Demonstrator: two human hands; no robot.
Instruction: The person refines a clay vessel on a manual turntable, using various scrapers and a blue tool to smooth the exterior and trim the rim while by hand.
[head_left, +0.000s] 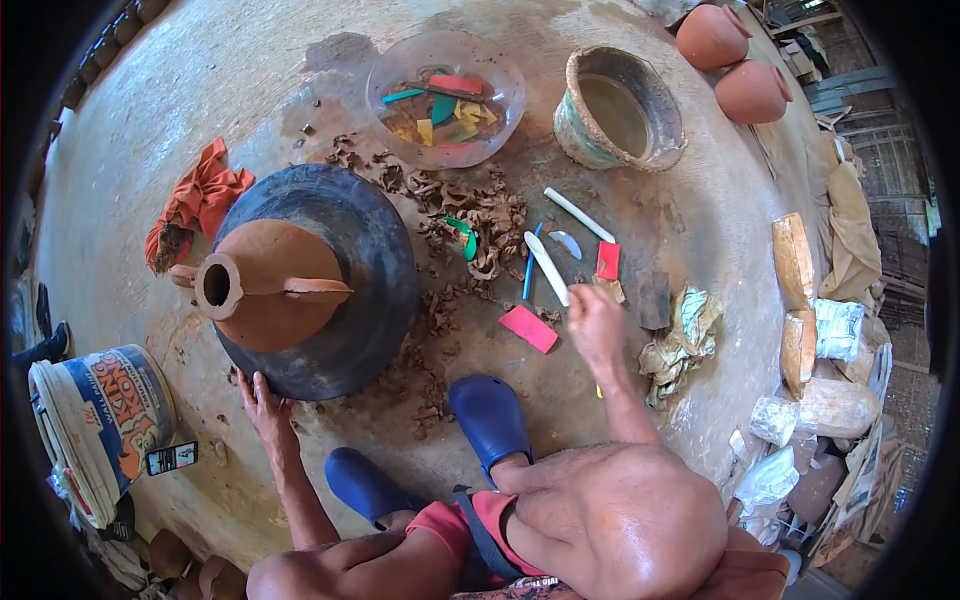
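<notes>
A terracotta pot [280, 320] with a narrow neck and raised fins lies on a dark round turntable [370, 250]. My left hand [265, 410] rests at the turntable's near edge, fingers apart. My right hand [595, 325] is closed at the lower end of a white plastic tool [545, 265]. Around that hand lie another white stick [578, 213], a blue rod [532, 262], a pale curved piece [565, 243], red rectangles [528, 328] and a dark block [653, 300]. Green pieces [468, 240] sit among clay shavings [495, 205].
A plastic basin [510, 105] with coloured scrapers, a water bucket [567, 125] and two clay pots [750, 92] stand behind. An orange cloth [200, 195], labelled bucket [100, 430] and phone [172, 458] are left; crumpled cloth [680, 350] and packages [795, 260] right; blue clogs [485, 415] below.
</notes>
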